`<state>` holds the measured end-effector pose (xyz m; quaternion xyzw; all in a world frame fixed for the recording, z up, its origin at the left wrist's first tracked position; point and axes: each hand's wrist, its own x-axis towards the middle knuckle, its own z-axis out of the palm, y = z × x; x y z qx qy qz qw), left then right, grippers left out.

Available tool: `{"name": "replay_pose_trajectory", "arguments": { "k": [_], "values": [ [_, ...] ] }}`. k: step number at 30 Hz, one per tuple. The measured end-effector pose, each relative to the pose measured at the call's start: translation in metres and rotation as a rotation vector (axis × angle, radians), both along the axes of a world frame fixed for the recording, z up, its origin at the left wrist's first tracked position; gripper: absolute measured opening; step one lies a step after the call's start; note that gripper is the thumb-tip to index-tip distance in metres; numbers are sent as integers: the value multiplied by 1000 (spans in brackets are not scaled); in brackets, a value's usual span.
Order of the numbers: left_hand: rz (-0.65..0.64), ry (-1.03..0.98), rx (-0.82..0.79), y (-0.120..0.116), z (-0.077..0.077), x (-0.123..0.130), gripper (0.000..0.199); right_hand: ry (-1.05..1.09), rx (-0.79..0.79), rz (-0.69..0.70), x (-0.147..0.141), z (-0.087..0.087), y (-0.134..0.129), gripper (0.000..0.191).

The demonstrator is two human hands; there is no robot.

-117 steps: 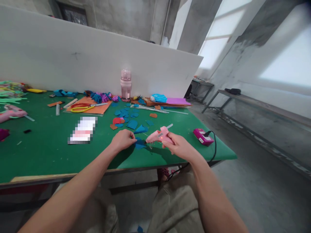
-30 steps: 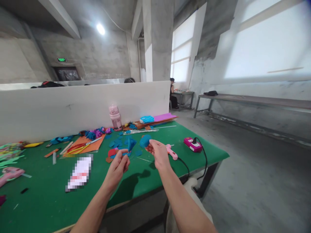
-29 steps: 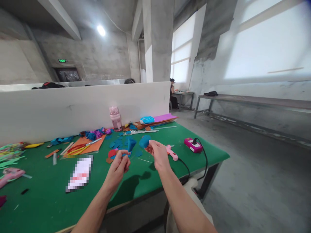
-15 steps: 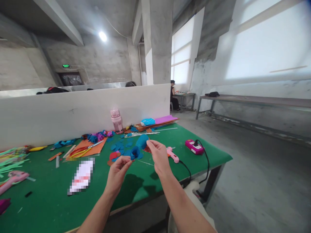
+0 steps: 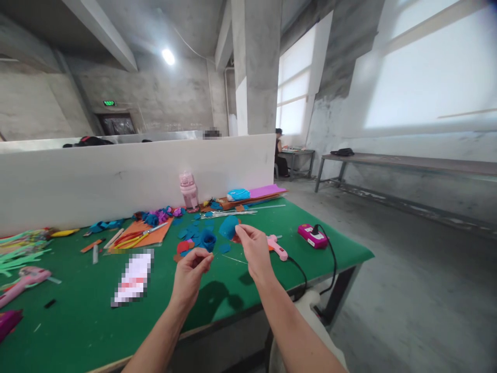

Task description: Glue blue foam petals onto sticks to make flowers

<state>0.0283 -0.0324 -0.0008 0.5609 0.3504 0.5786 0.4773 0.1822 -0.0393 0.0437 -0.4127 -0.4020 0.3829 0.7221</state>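
Between the fingertips of my left hand (image 5: 191, 272) is the base of a blue rolled flower (image 5: 208, 240), its open top tipped toward me. My right hand (image 5: 253, 249) pinches the edge of a rounded blue petal (image 5: 228, 228), which looks like felt. Flower and petal are close together, with a small gap between them. Loose blue petals (image 5: 190, 231) lie scattered on the green table behind my left hand, and some red pieces (image 5: 185, 245) are beside them. A pink glue gun (image 5: 277, 247) rests just right of my right hand.
A magenta power box (image 5: 312, 235) with a black cord sits near the table's right edge. Scissors and yellow-handled pliers (image 5: 134, 239) lie on an orange sheet at left. A pink bottle (image 5: 189, 191) stands against the white partition (image 5: 116, 181). Another pink glue gun (image 5: 25, 284) is far left.
My left hand has moved the flower slightly left, away from the petal, and turned it. The right hand still pinches the petal. The whole view has shifted slightly.
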Motion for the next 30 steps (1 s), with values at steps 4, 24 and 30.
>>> {"name": "replay_pose_trajectory", "arguments": {
  "k": [4,24,30],
  "values": [
    [-46,-58,-52,-1,0,1,20,-74,13,-9,-4,-3,0,22],
    [-62,-137,-115,-2,-2,2,18,-355,36,-23,-18,5,-14,27],
    [-66,-113,-116,-4,1,4,18,-373,29,6,-20,4,-13,26]
  ]
}}
